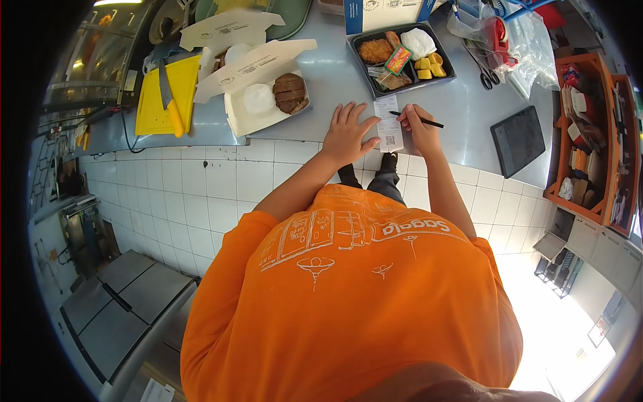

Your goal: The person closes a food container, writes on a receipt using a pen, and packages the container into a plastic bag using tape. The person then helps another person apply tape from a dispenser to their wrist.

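A printed receipt (388, 126) lies on the steel counter at its near edge. My left hand (347, 136) rests flat beside it, fingers spread, with the thumb at the paper's left edge. Pinched in my right hand (420, 127) is a black pen (432, 123), its tip over the receipt's upper part. Just beyond stands an open black meal box (447, 79) with a breaded cutlet (376, 51), yellow pieces (430, 65), a white wrapped bundle (418, 43) and a small green-and-red packet (398, 59).
Left on the counter (321, 80) are open white cartons, one holding a sliced brown patty (290, 93). A knife (168, 100) lies on a yellow cutting board (147, 107). To the right are scissors (483, 70), a tape dispenser (500, 41), plastic bags (532, 50) and a tablet (518, 141).
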